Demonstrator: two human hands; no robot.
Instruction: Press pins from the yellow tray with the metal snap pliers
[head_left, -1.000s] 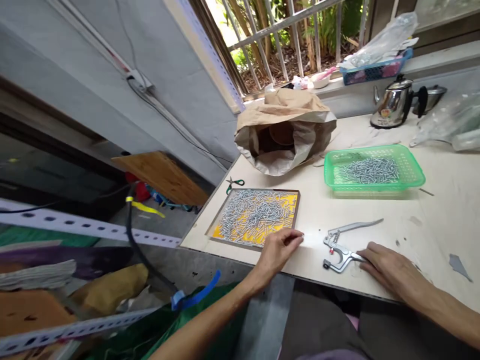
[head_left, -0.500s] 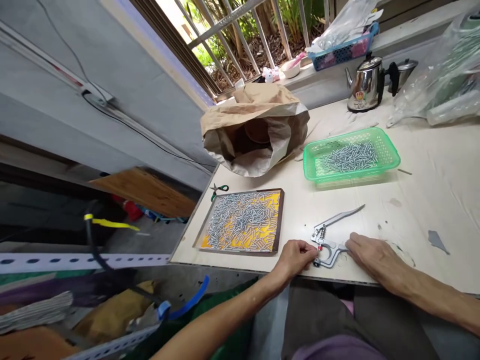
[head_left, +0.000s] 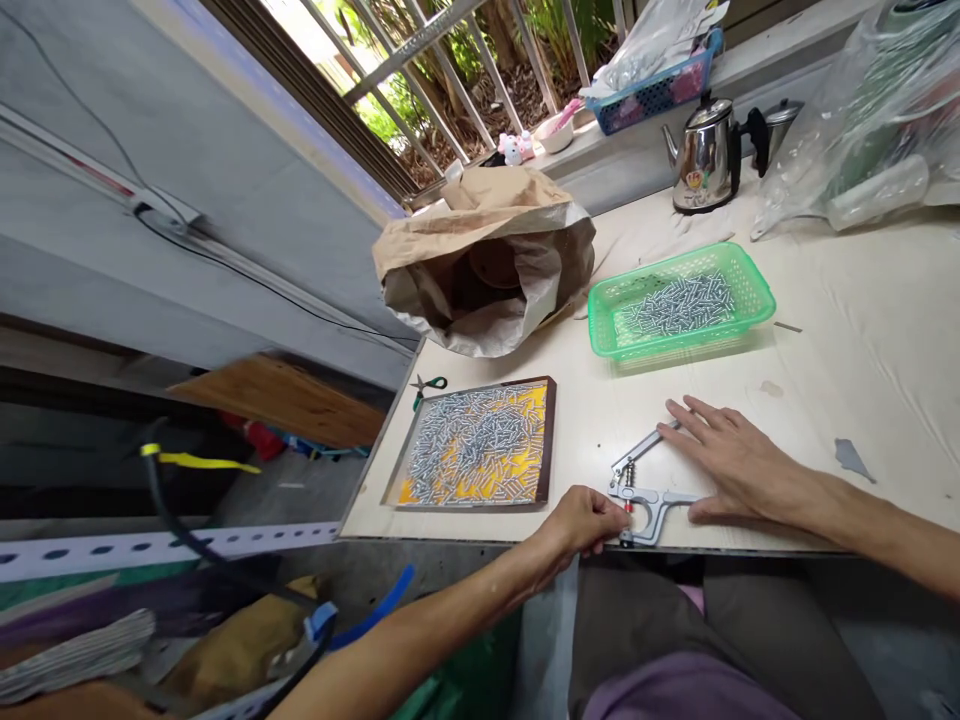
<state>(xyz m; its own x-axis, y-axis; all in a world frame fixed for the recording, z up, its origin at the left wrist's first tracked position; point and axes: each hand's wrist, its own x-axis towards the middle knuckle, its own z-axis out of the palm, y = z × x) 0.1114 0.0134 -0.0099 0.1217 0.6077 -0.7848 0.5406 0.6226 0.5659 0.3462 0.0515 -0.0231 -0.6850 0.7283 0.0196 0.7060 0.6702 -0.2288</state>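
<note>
A pair of silver snap-fastener pliers (head_left: 654, 500) lies at the table's front edge, its handles spread and a spring and red piece showing at the jaw. At that jaw my left hand (head_left: 585, 518) is closed in a pinch; whatever its fingertips hold is too small or hidden to make out. My right hand (head_left: 739, 465) is open across the pliers' handle ends, fingers spread over the upper handle and thumb beside the lower one. Left of the pliers, a shallow tray (head_left: 550, 440) with a yellow bottom holds many small silver metal pins (head_left: 491, 435).
Farther back, a green plastic basket (head_left: 622, 352) holds more metal pins. An open brown paper bag (head_left: 480, 225) stands behind the tray, with green-handled scissors (head_left: 431, 384) at the left edge. A steel kettle (head_left: 705, 160) and a clear plastic bag (head_left: 855, 150) are at the back right.
My right hand has risen from the lower handle and opened, its fingers now reaching over the upper handle. My left hand stays pinched at the jaw. The view has shifted slightly.
</note>
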